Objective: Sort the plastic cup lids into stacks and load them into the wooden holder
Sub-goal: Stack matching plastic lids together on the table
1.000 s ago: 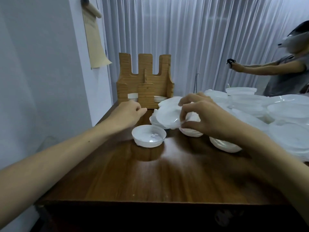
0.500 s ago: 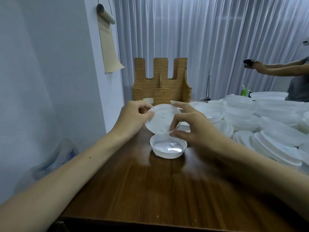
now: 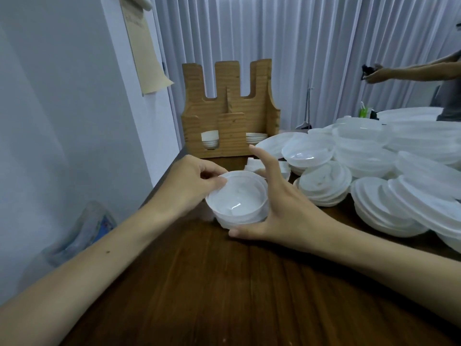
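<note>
So the small stack of lids (image 3: 237, 203) sits on the dark wooden table (image 3: 224, 283) near its left edge, a few deep bowl-shaped white ones nested together, open side up. The left hand (image 3: 192, 181) comes in from the left and pinches the top rim on the far-left side, thumb on the rim and the other fingers curled in behind it. The right hand (image 3: 282, 208) is wide open next to the stack's right side, fingers straight and spread, pointing up and away, with the thumb lying on the table just at the stack's near edge, so it isn't gripping anything, more like cupping around it. Straight behind stands the wooden holder (image 3: 224, 116), upright with three tall prongs on top and two slots at the bottom. The left slot has a short stack of small white lids (image 3: 210, 139), the right slot a few flatter lids (image 3: 255, 138). To the right the table is covered with a big heap of wider lids (image 3: 374, 156), some fanned out in leaning stacks. Further back right there's another person's arm (image 3: 411, 71) stretched out in front of the white curtain (image 3: 299, 46), holding something dark.
</note>
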